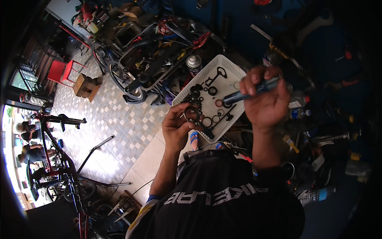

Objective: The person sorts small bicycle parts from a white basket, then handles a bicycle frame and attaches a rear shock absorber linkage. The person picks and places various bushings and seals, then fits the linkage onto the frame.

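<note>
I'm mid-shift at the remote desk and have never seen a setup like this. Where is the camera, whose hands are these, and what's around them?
No machine here: these are a person's bare hands. The one picture comes from a wide fisheye camera on their head, looking down, so straight edges bend near the rim.

The left hand holds a dark ring over the edge of a white basket. The right hand grips a dark bluish rod, too blurred to identify.

In the basket lie more rings and small dark parts. An aerosol can stands beside it, and a bike frame shows at far left above a tiled floor.
</note>
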Available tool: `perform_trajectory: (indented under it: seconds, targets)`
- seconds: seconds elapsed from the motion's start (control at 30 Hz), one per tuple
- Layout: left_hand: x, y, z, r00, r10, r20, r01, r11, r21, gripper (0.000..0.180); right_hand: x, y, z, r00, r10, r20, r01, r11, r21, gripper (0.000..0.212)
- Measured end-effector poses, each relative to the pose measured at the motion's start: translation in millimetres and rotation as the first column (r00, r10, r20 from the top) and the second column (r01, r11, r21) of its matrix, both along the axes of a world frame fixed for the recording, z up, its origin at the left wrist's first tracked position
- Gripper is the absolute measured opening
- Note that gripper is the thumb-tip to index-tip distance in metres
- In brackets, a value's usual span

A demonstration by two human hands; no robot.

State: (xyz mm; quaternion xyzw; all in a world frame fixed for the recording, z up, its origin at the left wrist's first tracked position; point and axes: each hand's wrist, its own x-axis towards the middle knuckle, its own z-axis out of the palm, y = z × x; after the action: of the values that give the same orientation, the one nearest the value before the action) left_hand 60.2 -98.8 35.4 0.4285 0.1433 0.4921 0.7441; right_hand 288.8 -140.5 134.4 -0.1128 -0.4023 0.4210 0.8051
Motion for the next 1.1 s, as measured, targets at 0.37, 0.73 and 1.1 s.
perform_trajectory:
  seconds: [0.37, 0.73, 1.1]
  targets:
    - [-3, -11, 9, 0.96, -0.058, 0.275, 0.084, 0.993, -0.084, 0.051, -58, 35, 22, 0.926, 0.352, -0.134, -0.35, 0.936, 0.032, 0.058]
    - [-7, -17, 17, 0.957, -0.03, 0.288, 0.057, 0.995, -0.083, 0.048, -76, 39, 15, 0.89, 0.445, -0.094, -0.44, 0.895, 0.069, 0.043]
    - [-14, -8, 14, 0.954, -0.061, 0.295, 0.078, 0.996, -0.046, 0.05, -82, 35, 18, 0.841, 0.53, -0.107, -0.523, 0.848, 0.086, 0.042]
